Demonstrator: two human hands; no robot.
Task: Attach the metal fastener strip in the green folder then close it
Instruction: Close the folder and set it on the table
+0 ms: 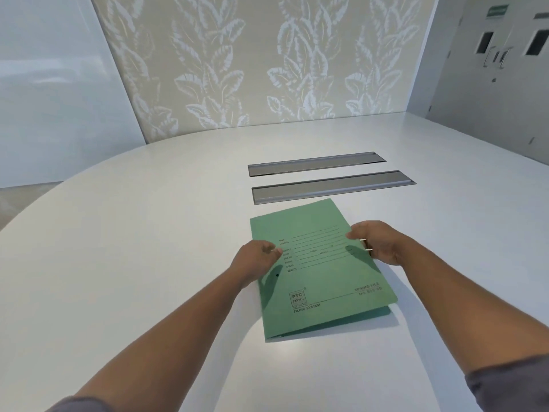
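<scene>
At lower centre of the frame, the green card folder [320,272] lies shut on the white tabletop [148,248]. Left hand [255,260] fingers pinch its left edge; right hand [377,242] fingers pinch its right edge plus a thin metal fastener strip [366,244]. Opening the cover looks next.

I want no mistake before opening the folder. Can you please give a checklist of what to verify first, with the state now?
1. Folder flat on table: ok, cover slightly lifted at near edge.
2. Left hand holds left edge: ok.
3. Right hand at right edge: ok.
4. Metal strip in right hand: cannot tell, only small pale bits by the fingers.
5. Room to open cover: ok.
</scene>
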